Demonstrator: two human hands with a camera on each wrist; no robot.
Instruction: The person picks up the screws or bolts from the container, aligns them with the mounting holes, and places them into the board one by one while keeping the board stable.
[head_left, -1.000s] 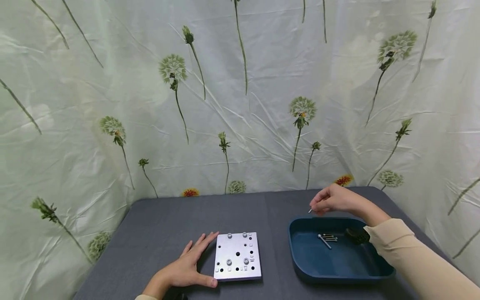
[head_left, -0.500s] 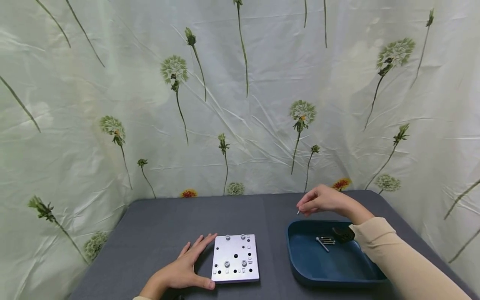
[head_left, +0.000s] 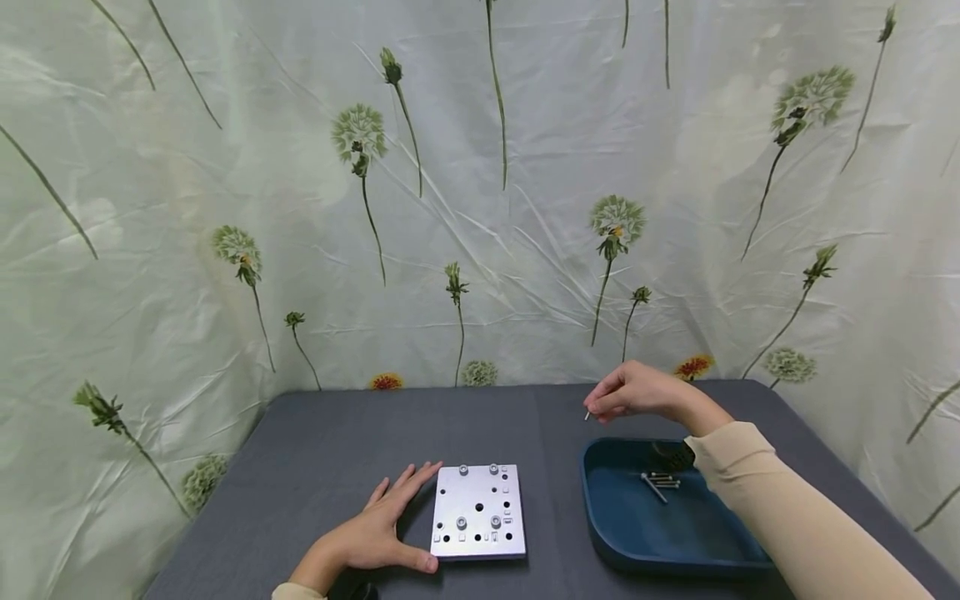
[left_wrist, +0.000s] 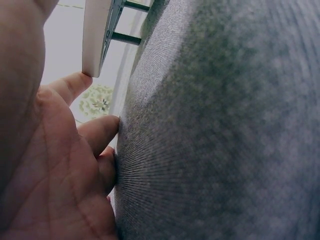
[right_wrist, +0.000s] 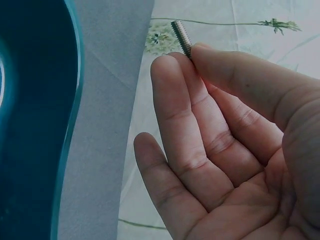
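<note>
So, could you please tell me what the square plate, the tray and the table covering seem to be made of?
Square plate: probably metal, matte silver-grey, with drilled holes. Tray: likely plastic, smooth dark teal with rounded, slightly glossy walls. Table covering: seemingly grey woven fabric, its fine weave showing in the left wrist view.

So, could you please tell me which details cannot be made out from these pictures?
- Screw: right wrist view shows only its threaded end; the right hand covers the rest, and in the head view it is too small.
- Metal plate: left wrist view cuts it off at the top edge.
- Dark object in the blue tray: the sleeve partly hides it in the head view.
</note>
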